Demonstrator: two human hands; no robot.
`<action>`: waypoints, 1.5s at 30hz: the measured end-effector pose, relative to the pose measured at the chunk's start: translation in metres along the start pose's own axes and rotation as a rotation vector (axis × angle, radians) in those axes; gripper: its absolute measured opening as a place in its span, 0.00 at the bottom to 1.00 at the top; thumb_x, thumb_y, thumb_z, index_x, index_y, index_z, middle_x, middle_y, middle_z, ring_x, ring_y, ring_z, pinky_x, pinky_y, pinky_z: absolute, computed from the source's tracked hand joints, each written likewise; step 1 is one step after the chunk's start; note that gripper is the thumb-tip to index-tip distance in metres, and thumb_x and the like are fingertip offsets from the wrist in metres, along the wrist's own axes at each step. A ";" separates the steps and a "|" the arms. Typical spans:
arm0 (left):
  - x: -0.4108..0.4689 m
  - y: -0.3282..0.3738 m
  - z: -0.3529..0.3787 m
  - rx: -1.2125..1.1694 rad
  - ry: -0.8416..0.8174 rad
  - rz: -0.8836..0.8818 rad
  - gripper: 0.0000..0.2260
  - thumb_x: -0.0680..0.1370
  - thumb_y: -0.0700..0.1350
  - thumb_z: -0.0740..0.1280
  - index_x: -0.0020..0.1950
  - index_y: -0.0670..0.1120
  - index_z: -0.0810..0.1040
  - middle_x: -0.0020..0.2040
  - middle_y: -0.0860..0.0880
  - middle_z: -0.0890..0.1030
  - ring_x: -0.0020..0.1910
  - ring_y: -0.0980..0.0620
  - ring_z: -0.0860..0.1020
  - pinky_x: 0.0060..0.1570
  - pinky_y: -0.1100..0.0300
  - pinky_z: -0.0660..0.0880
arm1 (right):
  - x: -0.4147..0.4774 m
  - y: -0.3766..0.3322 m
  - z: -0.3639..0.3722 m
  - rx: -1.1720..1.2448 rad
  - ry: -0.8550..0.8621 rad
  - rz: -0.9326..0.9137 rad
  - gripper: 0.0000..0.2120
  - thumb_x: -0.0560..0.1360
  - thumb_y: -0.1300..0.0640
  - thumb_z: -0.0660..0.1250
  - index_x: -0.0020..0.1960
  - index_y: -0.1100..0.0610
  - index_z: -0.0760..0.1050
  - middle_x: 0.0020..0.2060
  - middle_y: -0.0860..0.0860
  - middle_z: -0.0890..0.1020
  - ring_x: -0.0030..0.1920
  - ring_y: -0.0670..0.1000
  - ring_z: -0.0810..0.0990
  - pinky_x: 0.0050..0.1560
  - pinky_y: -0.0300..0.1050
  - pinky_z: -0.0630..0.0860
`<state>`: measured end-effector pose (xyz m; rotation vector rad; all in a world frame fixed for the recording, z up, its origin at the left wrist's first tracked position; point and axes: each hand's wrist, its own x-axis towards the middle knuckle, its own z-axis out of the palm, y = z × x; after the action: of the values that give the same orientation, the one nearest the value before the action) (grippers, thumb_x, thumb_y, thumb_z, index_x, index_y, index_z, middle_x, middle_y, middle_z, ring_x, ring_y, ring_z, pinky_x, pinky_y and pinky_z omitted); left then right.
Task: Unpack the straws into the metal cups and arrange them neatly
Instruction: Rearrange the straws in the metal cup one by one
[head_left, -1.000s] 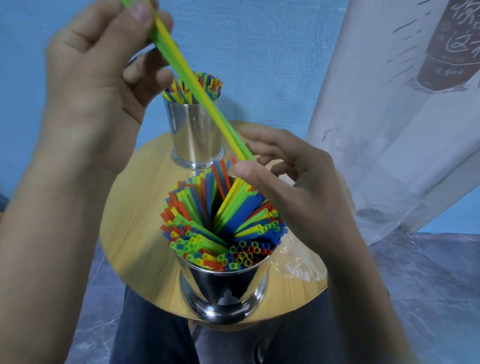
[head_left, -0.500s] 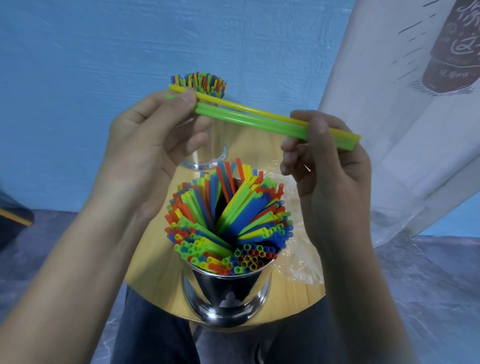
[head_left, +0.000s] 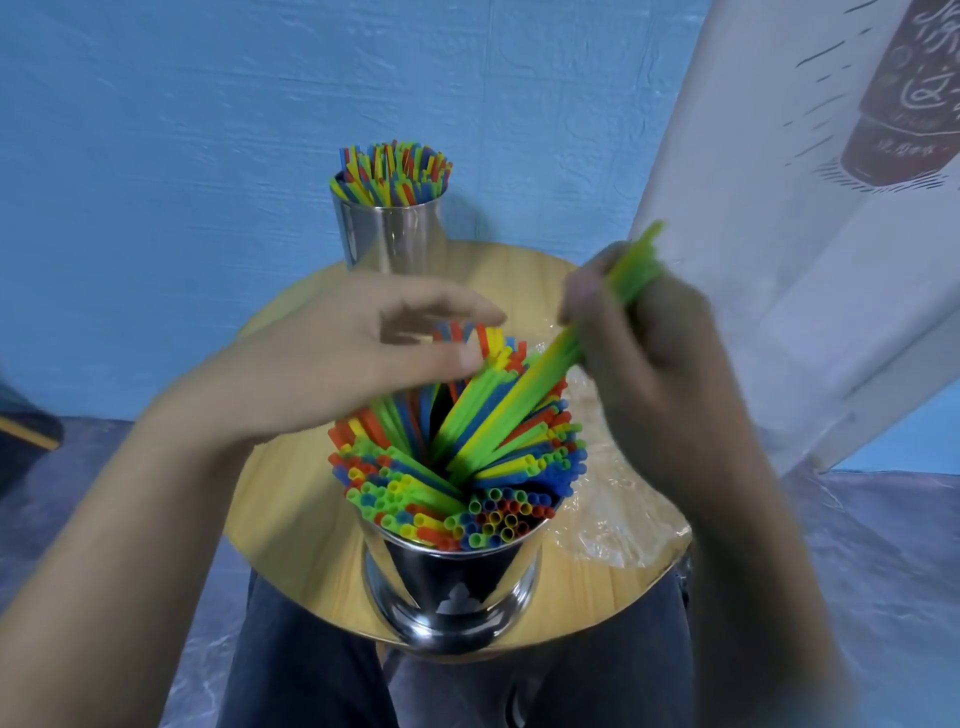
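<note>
Held straws (head_left: 553, 361) now slant down into the near cup (head_left: 415, 577).

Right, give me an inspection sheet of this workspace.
Surface: round wooden tabletop, carrying both cups.
Job's things: near shiny metal cup packed with multicoloured plastic straws; far metal cup also filled; green and yellow straw bunch angled down into the near cup.
Clutter: crumpled clear plastic wrapper right of the near cup.
Grippers: left hand, fingers relaxed, holds nothing above the near cup's straws; right hand grips the straw bunch.
Cables: nothing seen.
Surroundings: blue wall, white printed cloth, grey floor.
</note>
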<state>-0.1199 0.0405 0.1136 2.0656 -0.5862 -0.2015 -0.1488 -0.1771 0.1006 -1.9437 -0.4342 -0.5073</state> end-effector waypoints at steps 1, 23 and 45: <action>0.001 0.001 0.001 0.027 -0.058 -0.009 0.15 0.77 0.50 0.74 0.63 0.59 0.81 0.58 0.60 0.84 0.59 0.60 0.82 0.65 0.51 0.77 | -0.002 0.001 0.003 -0.023 -0.104 0.013 0.09 0.84 0.52 0.63 0.45 0.51 0.73 0.29 0.47 0.72 0.29 0.46 0.70 0.31 0.48 0.69; 0.013 0.000 0.006 0.132 0.026 0.053 0.14 0.72 0.50 0.78 0.55 0.55 0.80 0.50 0.51 0.85 0.51 0.52 0.83 0.57 0.44 0.78 | -0.012 0.020 0.000 -0.027 -0.165 0.053 0.09 0.78 0.45 0.72 0.42 0.48 0.80 0.32 0.46 0.78 0.32 0.47 0.74 0.33 0.44 0.71; 0.012 -0.001 0.004 0.097 0.169 0.095 0.10 0.70 0.55 0.79 0.44 0.53 0.83 0.45 0.49 0.85 0.48 0.48 0.83 0.54 0.43 0.79 | -0.012 0.020 -0.003 0.011 -0.201 0.066 0.04 0.80 0.53 0.71 0.46 0.48 0.81 0.34 0.54 0.76 0.34 0.56 0.73 0.34 0.49 0.70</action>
<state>-0.1108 0.0316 0.1119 2.1167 -0.5985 0.0573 -0.1489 -0.1885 0.0802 -1.9995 -0.4970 -0.2679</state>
